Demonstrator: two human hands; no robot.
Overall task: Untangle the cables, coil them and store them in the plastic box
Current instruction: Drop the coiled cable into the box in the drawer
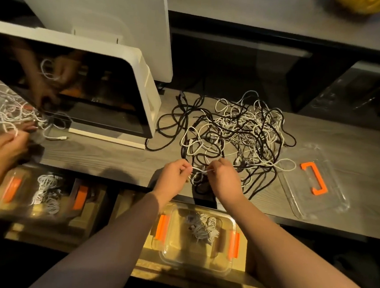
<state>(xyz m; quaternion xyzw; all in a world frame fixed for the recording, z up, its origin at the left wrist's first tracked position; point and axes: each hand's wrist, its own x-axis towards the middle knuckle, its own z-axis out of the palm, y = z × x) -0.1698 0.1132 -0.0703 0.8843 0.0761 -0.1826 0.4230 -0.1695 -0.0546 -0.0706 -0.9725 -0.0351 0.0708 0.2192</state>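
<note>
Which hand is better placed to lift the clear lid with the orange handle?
Right. The right hand is nearer the lid, which lies on the table's right side; the left hand would have to cross over. Both pinch a white cable.

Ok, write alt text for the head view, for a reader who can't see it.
Two hands, left hand and right hand, pinch a white cable at the near edge of a tangled pile of black and white cables on a wooden desk. A clear plastic box holding coiled cables sits below; its orange-handled lid lies to the right.
</note>
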